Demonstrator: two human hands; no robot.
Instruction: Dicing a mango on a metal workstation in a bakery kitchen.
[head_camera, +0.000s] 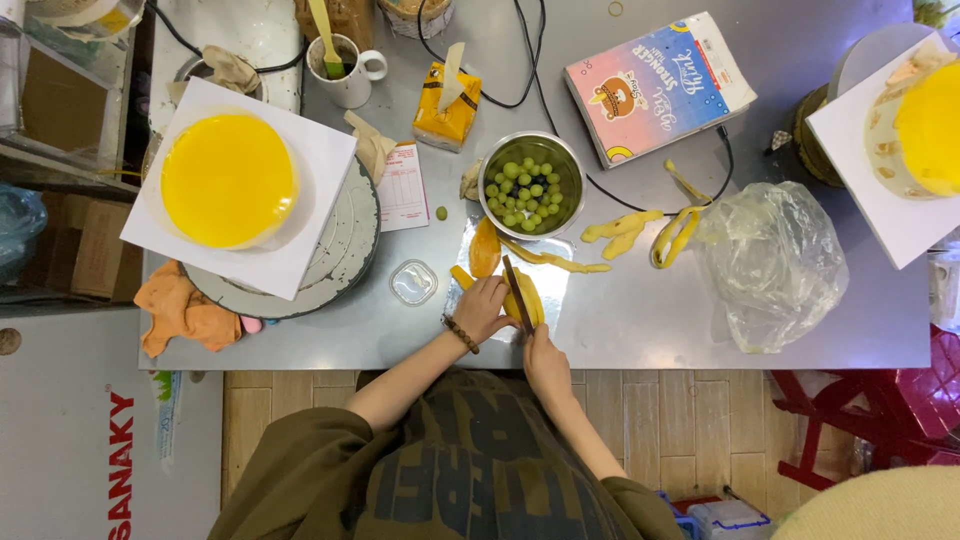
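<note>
My left hand (483, 308), with a bead bracelet on the wrist, presses down on a peeled yellow mango (527, 297) lying on a shiny silver board (553, 290). My right hand (546, 362) grips a knife (516, 292) whose blade lies across the mango. An orange mango slice (485, 250) rests at the board's far left corner. Strips of yellow peel (620, 232) lie to the right of the board. A steel bowl (532, 185) of green grapes with a few dark berries stands just beyond the board.
A yellow-topped cake (228, 180) sits on white card over a turntable at left; another cake (925, 130) at the right edge. A clear plastic bag (775, 265), a small lid (413, 282), a mug (345, 72), an orange pouch (447, 105), a pastel box (658, 85), cables and an orange cloth (185, 310) share the steel table.
</note>
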